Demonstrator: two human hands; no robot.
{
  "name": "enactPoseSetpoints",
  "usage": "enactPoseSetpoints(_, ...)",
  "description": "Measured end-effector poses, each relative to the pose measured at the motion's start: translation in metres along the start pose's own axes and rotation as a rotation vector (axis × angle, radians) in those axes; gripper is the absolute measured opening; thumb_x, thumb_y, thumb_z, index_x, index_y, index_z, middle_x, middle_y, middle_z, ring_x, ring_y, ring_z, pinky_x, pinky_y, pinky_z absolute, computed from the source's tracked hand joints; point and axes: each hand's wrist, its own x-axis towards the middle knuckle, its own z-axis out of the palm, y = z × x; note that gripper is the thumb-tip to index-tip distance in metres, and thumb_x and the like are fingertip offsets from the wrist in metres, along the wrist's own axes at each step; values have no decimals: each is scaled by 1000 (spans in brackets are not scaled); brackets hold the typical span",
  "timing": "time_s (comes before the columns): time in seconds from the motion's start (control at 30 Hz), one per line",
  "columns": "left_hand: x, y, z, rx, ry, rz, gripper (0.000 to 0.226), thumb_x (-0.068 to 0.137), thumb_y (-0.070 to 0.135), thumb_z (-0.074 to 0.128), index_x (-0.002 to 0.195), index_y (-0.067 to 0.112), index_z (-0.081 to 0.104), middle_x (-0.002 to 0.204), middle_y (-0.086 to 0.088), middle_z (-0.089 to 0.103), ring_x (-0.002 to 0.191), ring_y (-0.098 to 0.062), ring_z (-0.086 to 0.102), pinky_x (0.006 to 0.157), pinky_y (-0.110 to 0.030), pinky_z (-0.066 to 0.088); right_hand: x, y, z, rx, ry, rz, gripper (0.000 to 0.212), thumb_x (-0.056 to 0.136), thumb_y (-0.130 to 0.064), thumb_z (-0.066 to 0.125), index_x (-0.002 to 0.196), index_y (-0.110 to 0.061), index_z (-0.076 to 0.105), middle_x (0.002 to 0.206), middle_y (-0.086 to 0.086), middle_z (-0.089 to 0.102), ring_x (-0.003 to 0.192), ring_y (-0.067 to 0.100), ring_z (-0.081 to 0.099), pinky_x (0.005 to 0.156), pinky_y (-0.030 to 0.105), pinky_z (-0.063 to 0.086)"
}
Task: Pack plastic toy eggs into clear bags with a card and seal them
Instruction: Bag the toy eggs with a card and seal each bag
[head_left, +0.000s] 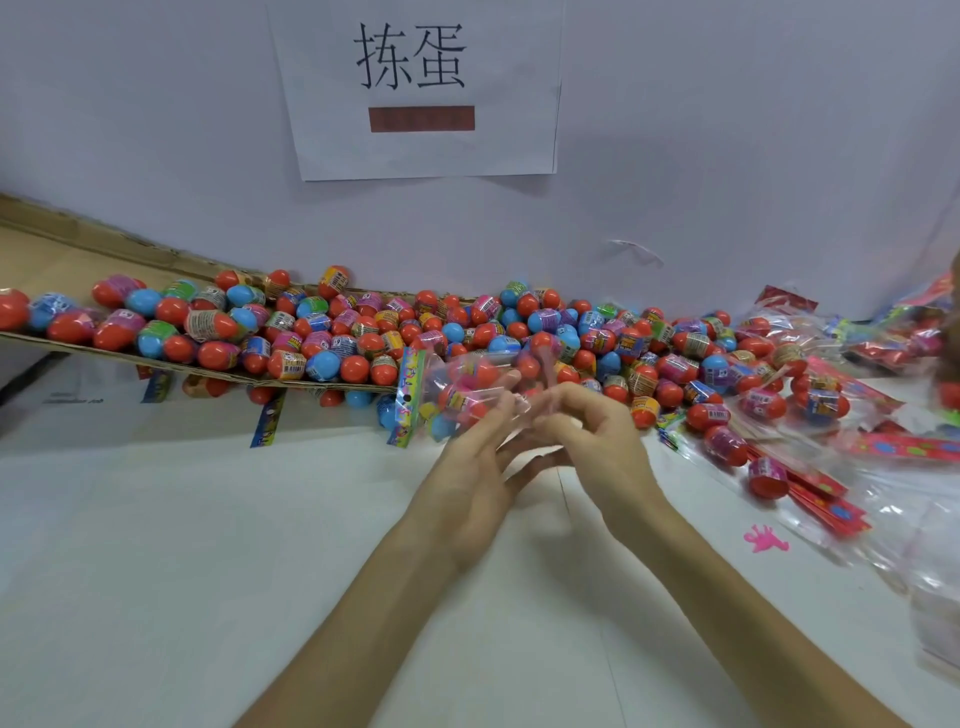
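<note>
Head view: the left hand (467, 457) and the right hand (597, 441) meet above the white tabletop (208, 545). Their fingers (488, 421) pinch the near end of a clear plastic bag (467, 384) holding several eggs, held up just in front of the pile. A colourful printed card (409, 395) sits at the bag's left end. Behind, loose red and blue plastic toy eggs (519, 332) lie heaped along the wall, partly on a brown cardboard sheet (62, 260). Filled clear bags (810, 400) lie to the right, with a small pink toy figure (766, 540) near them. A white paper sign (415, 145) hangs on the wall.
</note>
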Motion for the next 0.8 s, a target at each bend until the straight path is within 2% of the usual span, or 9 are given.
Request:
enactPoseSetpoints(0.1, 0, 6, 1, -35, 11, 28, 33, 86, 48, 67, 110, 29, 80, 114, -2, 75, 115, -20, 68, 96, -38, 52, 3, -10, -12, 109, 117, -66, 29, 90, 8, 48, 78, -12, 65, 95, 8, 78, 85, 29, 76, 63, 37, 61)
enactPoseSetpoints(0.2, 0, 11, -5, -115, 49, 11, 60, 78, 52, 71, 130, 22, 70, 128, -6, 72, 119, -24, 69, 100, -43, 55, 8, -21, -30, 274, 141, -51, 24, 88, 3, 41, 74, -9, 57, 96, 6, 78, 80, 23, 75, 59, 32, 58)
enactPoseSetpoints(0.27, -2, 15, -9, -107, 48, 29, 59, 80, 52, 69, 128, 18, 72, 134, -7, 69, 125, -26, 65, 107, -45, 49, 10, -27, -40, 402, 98, -18, 26, 88, -2, 38, 72, -12, 55, 94, 11, 76, 76, 23, 73, 59, 33, 57)
enactPoseSetpoints(0.33, 3, 17, -5, 6, 66, 16, 43, 88, 44, 68, 122, 19, 76, 131, -6, 70, 125, -27, 65, 109, -45, 48, 10, -29, -44, 421, 51, 50, 30, 92, -3, 34, 72, -14, 53, 91, 11, 76, 73, 22, 71, 57, 32, 57)
enactPoseSetpoints(0.43, 9, 20, 1, 381, 16, -7, 39, 101, 19, 62, 140, 14, 59, 132, -3, 67, 129, -32, 62, 95, -26, 55, 11, -27, -44, 322, -4, 160, 32, 97, -9, 38, 71, -16, 56, 89, 8, 73, 69, 23, 65, 51, 27, 52)
enactPoseSetpoints(0.53, 1, 16, -5, 509, -106, 20, 43, 90, 30, 71, 131, 20, 67, 123, -7, 75, 114, -25, 72, 93, -34, 59, 12, -25, -43, 228, -17, 172, 40, 100, -14, 42, 66, -21, 63, 90, 9, 72, 72, 25, 66, 54, 30, 54)
enactPoseSetpoints(0.63, -6, 18, -10, 551, -206, 14, 37, 89, 34, 74, 124, 26, 71, 120, -6, 76, 111, -24, 73, 92, -31, 59, 13, -26, -43, 192, 31, 167, 34, 103, -17, 45, 75, -20, 66, 93, 9, 73, 74, 24, 68, 59, 33, 56)
enactPoseSetpoints(0.7, -6, 19, -10, 597, -242, 6, 41, 86, 28, 78, 126, 23, 71, 120, -7, 76, 113, -26, 72, 96, -36, 58, 15, -26, -42, 197, 61, 165, 30, 104, -23, 48, 82, -17, 68, 94, 8, 74, 73, 23, 72, 61, 32, 57)
enactPoseSetpoints(0.8, -3, 15, -12, 655, -186, 32, 41, 82, 21, 82, 122, 18, 72, 113, -8, 78, 106, -28, 74, 94, -44, 60, 16, -23, -44, 286, -9, 178, 35, 95, -46, 56, 104, -15, 69, 114, 12, 74, 96, 31, 75, 81, 41, 58)
